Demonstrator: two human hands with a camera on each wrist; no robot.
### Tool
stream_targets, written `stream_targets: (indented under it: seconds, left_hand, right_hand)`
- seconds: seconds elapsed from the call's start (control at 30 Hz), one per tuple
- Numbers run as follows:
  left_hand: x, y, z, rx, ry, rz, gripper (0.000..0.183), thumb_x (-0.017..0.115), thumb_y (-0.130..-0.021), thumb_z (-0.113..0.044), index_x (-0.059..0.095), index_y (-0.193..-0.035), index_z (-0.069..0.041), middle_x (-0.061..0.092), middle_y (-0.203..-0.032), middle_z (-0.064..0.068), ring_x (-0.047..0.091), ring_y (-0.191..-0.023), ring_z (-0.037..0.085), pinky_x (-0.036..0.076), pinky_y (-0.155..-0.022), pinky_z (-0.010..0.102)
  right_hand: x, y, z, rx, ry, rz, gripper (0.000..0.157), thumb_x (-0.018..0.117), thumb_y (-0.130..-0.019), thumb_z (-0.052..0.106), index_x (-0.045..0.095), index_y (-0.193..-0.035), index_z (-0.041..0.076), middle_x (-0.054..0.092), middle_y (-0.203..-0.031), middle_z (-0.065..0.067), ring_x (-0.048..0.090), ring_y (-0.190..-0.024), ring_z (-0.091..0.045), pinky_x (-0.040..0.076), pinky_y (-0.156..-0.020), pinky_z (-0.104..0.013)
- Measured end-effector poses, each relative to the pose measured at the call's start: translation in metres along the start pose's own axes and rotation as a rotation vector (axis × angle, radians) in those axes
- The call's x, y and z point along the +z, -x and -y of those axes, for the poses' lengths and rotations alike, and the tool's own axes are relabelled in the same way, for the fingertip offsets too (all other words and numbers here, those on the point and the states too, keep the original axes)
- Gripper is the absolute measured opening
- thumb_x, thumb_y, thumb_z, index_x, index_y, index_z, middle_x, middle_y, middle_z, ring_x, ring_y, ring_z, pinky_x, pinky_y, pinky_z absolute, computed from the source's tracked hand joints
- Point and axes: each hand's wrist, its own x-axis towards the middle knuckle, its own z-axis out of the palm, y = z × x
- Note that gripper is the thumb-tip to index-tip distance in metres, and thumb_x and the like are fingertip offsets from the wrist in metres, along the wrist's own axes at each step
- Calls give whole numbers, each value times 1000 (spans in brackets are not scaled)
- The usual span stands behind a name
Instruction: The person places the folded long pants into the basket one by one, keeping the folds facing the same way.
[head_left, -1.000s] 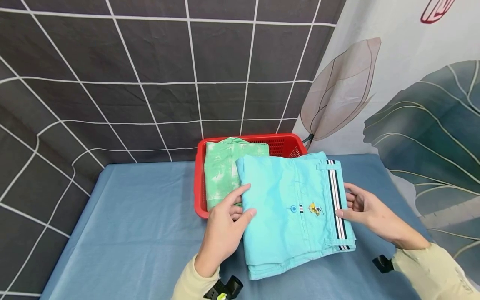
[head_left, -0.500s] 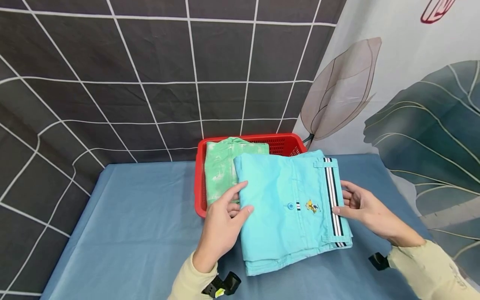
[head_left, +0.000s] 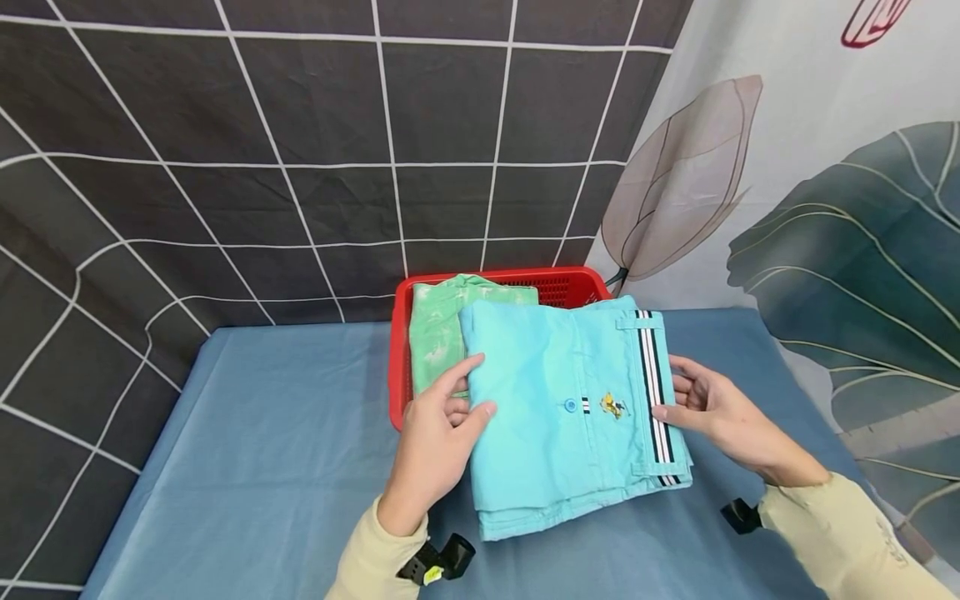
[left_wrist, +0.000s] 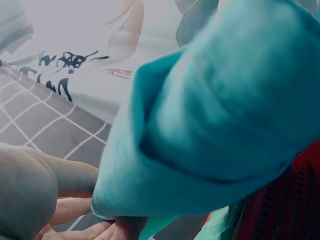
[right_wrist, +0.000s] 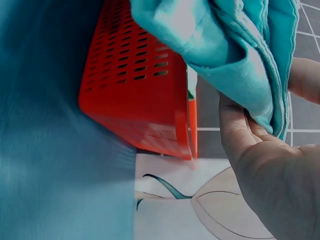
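A folded pair of turquoise pants (head_left: pixel 540 417), with a striped band, a blue button and a small embroidered emblem, is held up in front of the red basket (head_left: pixel 397 367). My left hand (head_left: pixel 429 450) grips the left edge, thumb on top and fingers partly behind the cloth. At the striped edge, my right hand (head_left: pixel 723 412) pinches the pants with the thumb in front and the other fingers behind. In the right wrist view, the folded layers (right_wrist: pixel 250 65) hang beside the basket wall (right_wrist: pixel 145 100). A folded green garment (head_left: pixel 435 333) lies in the basket's left part, partly covered by the pants.
Blue cloth (head_left: pixel 285 450) covers the table. Behind it hangs a dark curtain with white grid lines (head_left: pixel 315 200). A white leaf-print sheet (head_left: pixel 675 208) stands to the right. Black wrist cameras (head_left: pixel 442 560) sit on both wrists.
Both hands have carried the pants a little to the left and up in the head view, covering more of the green garment. Their grips look the same.
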Motion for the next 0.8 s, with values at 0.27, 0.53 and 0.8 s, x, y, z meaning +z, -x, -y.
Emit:
stream_targets:
  seconds: [0.27, 0.53, 0.8]
  left_hand:
    - [-4, -3, 0, -11, -26, -19, 52, 74, -91, -8, 61, -140, -22, 67, -121, 9, 66, -80, 12, 57, -76, 29]
    - [-8, -6, -1, -23, -43, -7, 53, 74, -92, -9, 59, -142, -21, 67, -121, 10, 67, -84, 13, 58, -78, 34]
    - [-12, -9, -4, -40, -81, -8, 56, 76, -90, -10, 58, -143, -18, 65, -116, 13, 66, -82, 15, 58, -78, 38]
  right_hand:
    - [2, -6, 1, -17, -19, 18, 77, 64, -96, 0, 14, -153, -11, 67, -122, -7, 69, -105, -18, 57, -85, -28]
    - [3, -8, 4, -23, -14, 13, 76, 65, -96, 0, 15, -153, -11, 67, -122, -8, 69, -105, -18, 58, -84, -29]
    - [5, -14, 6, -8, -16, 5, 77, 66, -96, 1, 16, -153, -10, 66, -123, -13, 69, -105, -17, 57, -85, -28]
